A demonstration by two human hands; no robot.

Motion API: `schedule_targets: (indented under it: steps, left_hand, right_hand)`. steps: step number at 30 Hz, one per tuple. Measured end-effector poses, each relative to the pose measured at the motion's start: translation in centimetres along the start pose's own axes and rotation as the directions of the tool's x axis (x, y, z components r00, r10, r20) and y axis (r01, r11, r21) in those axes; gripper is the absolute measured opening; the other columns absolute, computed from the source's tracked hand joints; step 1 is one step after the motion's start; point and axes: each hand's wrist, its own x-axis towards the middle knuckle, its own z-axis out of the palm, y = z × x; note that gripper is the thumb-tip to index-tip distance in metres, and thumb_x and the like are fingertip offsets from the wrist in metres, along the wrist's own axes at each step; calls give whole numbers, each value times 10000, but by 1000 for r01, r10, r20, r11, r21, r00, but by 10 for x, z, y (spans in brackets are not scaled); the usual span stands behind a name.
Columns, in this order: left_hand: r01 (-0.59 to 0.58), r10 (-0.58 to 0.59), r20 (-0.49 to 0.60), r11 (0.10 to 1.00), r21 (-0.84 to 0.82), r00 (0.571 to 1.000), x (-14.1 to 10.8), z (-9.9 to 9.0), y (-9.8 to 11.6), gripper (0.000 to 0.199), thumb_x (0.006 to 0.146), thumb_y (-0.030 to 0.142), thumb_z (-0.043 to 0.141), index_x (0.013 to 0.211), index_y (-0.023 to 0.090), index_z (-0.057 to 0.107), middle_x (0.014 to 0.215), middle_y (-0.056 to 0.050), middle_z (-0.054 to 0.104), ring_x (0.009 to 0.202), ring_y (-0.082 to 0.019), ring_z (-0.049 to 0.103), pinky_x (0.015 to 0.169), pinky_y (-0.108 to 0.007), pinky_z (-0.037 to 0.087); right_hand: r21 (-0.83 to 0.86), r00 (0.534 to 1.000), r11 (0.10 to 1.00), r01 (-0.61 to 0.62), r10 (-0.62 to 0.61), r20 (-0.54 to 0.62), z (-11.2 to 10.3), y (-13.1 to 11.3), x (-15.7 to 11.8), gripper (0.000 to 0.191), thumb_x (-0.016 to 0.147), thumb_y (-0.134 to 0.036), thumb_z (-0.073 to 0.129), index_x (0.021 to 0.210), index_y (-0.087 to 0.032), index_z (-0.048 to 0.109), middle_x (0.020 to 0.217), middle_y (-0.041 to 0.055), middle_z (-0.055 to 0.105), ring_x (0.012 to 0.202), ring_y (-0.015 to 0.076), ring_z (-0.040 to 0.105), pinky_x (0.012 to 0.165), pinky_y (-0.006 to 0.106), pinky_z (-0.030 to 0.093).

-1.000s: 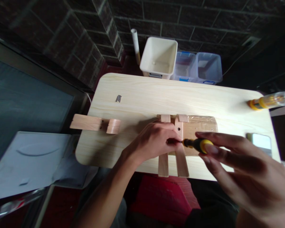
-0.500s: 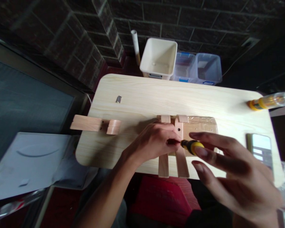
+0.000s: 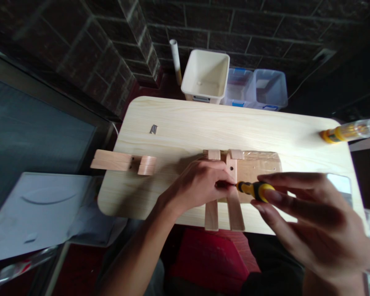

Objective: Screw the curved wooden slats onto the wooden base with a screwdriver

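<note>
My right hand point(image 3: 308, 218) holds a yellow and black screwdriver point(image 3: 254, 190) by its handle end, with its thumb and fingers around it. The screwdriver's front end points left, at a curved wooden piece point(image 3: 235, 209) with a dark hole. My left hand point(image 3: 200, 183) is closed over that piece and the wooden piece point(image 3: 211, 216) beside it; its fingertips meet near the screwdriver's tip, and what they pinch is hidden. Beneath the wooden pieces lies a brown, plastic-wrapped block point(image 3: 262, 162).
On the table point(image 3: 172, 111) lie several screws point(image 3: 153, 129), more wooden pieces point(image 3: 123, 161) at the left edge, a phone point(image 3: 341, 185) and a clear-and-yellow tube point(image 3: 351, 129) at the right. Bins point(image 3: 205, 74) stand beyond the far edge.
My right hand has moved a little right and now grips the screwdriver, whose handle has also shifted right. My left hand has stayed nearly still.
</note>
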Motion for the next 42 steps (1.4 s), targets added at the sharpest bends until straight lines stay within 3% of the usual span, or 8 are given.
schedule_targets:
  steps: [6, 9, 15, 21, 28, 33, 36, 42]
  left_hand:
    - [-18, 18, -6, 1000, 11, 1000, 0, -1, 1, 107, 884, 120, 752, 907, 199, 820, 972, -21, 812, 879, -162, 741, 753, -233, 548]
    - [-20, 20, -3, 1000, 22, 1000, 1, -1, 2, 94, 880, 116, 744, 866, 186, 804, 963, -23, 808, 870, -159, 736, 733, -228, 539]
    - [8, -8, -4, 1000, 17, 1000, 1, -2, 4, 127, 866, 90, 729, 845, 192, 802, 938, -16, 806, 844, -155, 733, 723, -227, 541]
    - [-3, 3, -5, 1000, -7, 1000, 1, -1, 2, 117, 891, 123, 733, 913, 197, 821, 958, -24, 809, 875, -164, 746, 768, -236, 565]
    - [2, -2, 20, 1000, 22, 1000, 0, 1, -3, 121, 914, 183, 723, 951, 225, 829, 959, -18, 806, 888, -171, 749, 815, -245, 580]
    - [10, -10, 9, 1000, 9, 1000, 1, 0, -1, 101, 889, 155, 737, 906, 208, 821, 937, -17, 802, 864, -174, 745, 777, -241, 573]
    - [9, -9, 14, 1000, 3, 1000, 1, -1, 0, 99, 897, 151, 734, 903, 197, 821, 939, -19, 802, 866, -173, 743, 771, -240, 567]
    - [13, -13, 15, 1000, -7, 1000, 0, 0, 0, 126, 898, 139, 737, 955, 191, 837, 953, -25, 808, 878, -171, 746, 800, -250, 573]
  right_hand:
    - [7, 995, 1000, 15, -15, 103, -9, -4, -2, 586, 868, 11, 739, 1367, -294, 706, 1446, 63, 687, 1185, 236, 756, 879, 337, 683]
    - [-16, 992, 1000, 12, -9, 128, -12, -3, -3, 588, 871, 2, 753, 1377, -294, 704, 1407, 41, 724, 1136, 204, 772, 865, 300, 680]
    - [-56, 998, 998, 25, -22, 52, -5, -6, -1, 559, 871, -38, 771, 1359, -305, 713, 1313, 64, 761, 1003, 225, 799, 731, 329, 704]
    - [-29, 1000, 1000, -1, 1, 7, -4, 1, -1, 555, 843, -25, 808, 1302, -331, 751, 1226, 33, 763, 1025, 179, 782, 726, 243, 668]
    - [63, 994, 993, -99, 96, 45, -9, 6, -4, 490, 869, -55, 789, 1287, -306, 737, 1378, 88, 740, 1161, 278, 780, 876, 404, 705]
    - [-8, 995, 998, -65, 66, 78, -12, 3, -6, 558, 877, 2, 774, 1322, -332, 737, 1373, 1, 746, 1126, 152, 773, 910, 236, 659]
    - [-37, 996, 998, -51, 53, 67, -11, 2, -5, 595, 883, 10, 777, 1349, -355, 726, 1342, -27, 741, 1136, 114, 752, 926, 200, 629]
    - [-49, 1000, 998, -28, 28, -11, -5, 0, -1, 639, 847, 2, 809, 1350, -383, 725, 1203, -17, 750, 1032, 137, 746, 739, 248, 631]
